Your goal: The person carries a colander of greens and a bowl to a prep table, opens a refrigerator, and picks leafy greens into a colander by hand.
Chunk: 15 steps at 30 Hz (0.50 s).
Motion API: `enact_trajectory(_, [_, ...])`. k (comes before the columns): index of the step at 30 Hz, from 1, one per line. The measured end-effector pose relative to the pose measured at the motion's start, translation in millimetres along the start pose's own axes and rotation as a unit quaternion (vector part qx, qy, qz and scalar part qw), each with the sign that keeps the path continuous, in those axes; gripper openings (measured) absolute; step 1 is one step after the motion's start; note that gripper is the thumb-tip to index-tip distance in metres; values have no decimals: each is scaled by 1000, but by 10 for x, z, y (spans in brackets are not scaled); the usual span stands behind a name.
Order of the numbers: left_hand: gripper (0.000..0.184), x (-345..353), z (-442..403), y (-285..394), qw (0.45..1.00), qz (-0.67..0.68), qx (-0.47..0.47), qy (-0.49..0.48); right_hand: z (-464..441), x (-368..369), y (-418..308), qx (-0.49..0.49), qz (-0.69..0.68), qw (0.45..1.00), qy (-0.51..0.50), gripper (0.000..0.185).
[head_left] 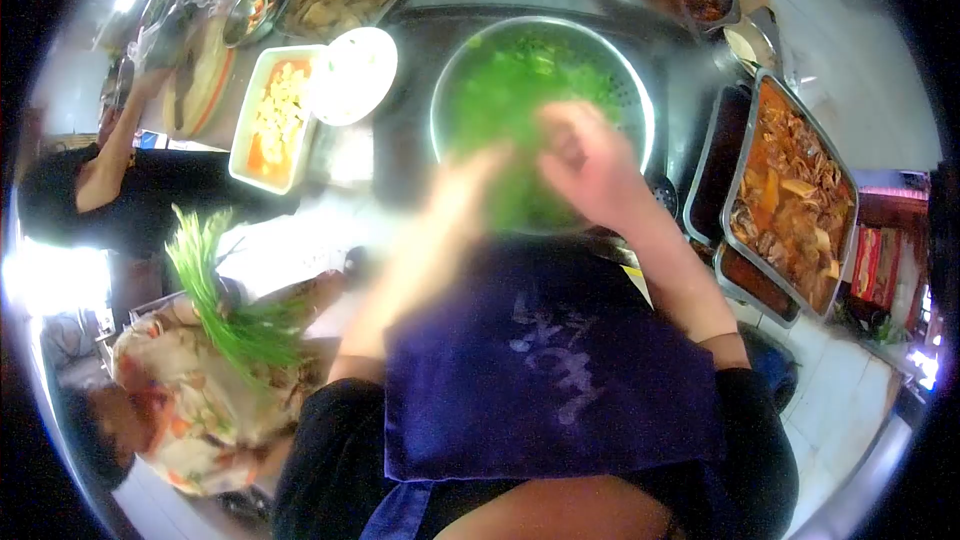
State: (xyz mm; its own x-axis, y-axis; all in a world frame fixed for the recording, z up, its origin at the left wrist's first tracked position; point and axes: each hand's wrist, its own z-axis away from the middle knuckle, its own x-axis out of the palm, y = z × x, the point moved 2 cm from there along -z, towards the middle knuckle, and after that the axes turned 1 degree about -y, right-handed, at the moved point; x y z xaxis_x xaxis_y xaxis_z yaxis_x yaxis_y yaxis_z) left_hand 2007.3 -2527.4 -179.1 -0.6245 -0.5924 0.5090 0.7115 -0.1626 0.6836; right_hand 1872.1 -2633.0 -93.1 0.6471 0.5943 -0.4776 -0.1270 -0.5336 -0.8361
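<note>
A wide metal colander (648,110) filled with green vegetables (500,85) sits on the dark counter in front of me. Over its lower left part is my left hand (475,175), badly smeared by motion, so its fingers cannot be made out. My right hand (590,162) is above the right half of the vegetables, with its fingers curled together; whatever they hold, if anything, is too blurred to tell. Left of the colander, a white plate (352,75) overlaps the edge of a white tray (275,120) of yellow pieces in orange sauce.
A metal tray of brown stewed food (790,195) stands at the right, tilted over darker trays. At the lower left, a person in a patterned top (210,400) holds long green stalks (215,290). Another person's arm (118,155) reaches toward a round board (200,80).
</note>
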Motion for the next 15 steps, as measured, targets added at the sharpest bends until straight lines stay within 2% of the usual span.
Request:
enact_trajectory(1, [32,-22,11,-22,1000,-3,-23,-6,-22,-14,-32,-45,5,999,6,29])
enact_trajectory(2, [34,-73,13,-58,999,-5,-46,-12,-59,7,-7,-151,48,987,38,24])
enact_trajectory(5, [37,-202,-54,-165,993,29,-115,-18,-27,36,167,-56,4,997,-49,16])
enact_trajectory(6, [37,-228,-55,-182,992,36,-114,-27,-40,36,166,-21,-33,999,-31,6])
enact_trajectory(9, [33,-165,-26,-136,991,58,-118,-32,-29,48,241,117,-143,983,8,9])
enact_trajectory(13, [30,-111,34,-86,991,66,-106,-38,-32,50,355,161,-251,953,60,13])
enact_trajectory(15, [30,-98,26,-80,990,74,-106,-52,-26,26,326,189,-257,946,51,17])
